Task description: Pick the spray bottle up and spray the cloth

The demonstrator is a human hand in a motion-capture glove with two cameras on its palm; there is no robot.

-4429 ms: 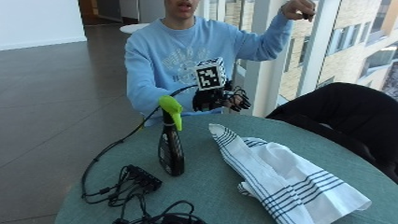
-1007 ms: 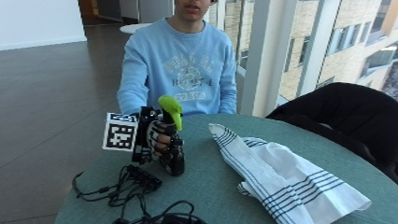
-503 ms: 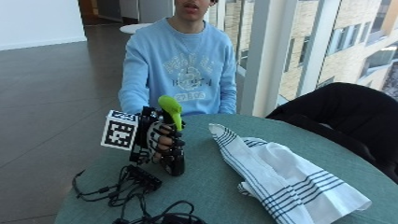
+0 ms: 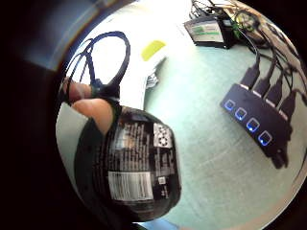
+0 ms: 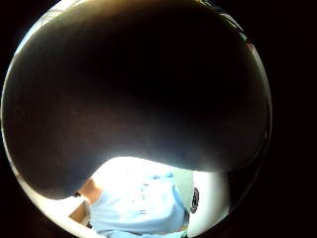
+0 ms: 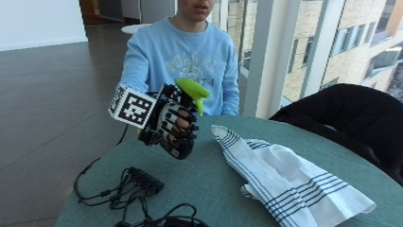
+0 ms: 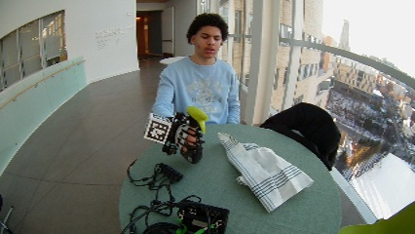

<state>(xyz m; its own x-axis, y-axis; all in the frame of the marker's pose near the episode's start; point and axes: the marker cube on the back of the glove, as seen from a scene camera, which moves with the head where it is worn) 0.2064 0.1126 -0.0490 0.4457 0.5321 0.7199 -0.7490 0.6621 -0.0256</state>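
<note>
Round green bench (image 6: 353, 156) carrying everything. Striped white cloth (image 6: 283, 177) lying rumpled across the far side from the hand, reaching toward the bench's near edge, not visibly wet as far as can be judged. Black spray bottle (image 6: 182, 142) with green trigger head (image 6: 192, 93) lifted clear of the bench, held upright beside the cloth's nearest corner, nozzle toward the cloth. Right hand (image 6: 173, 124) as the grip: gloved fingers curled round the bottle's body, closed on it and on nothing else. Bottle filling the palm views, label side showing (image 4: 136, 165). Small black hub (image 6: 146, 178) with cables lying on the bench below the hand. Pick-up judged done; spraying left to do, trigger finger position not clear enough to tell.
</note>
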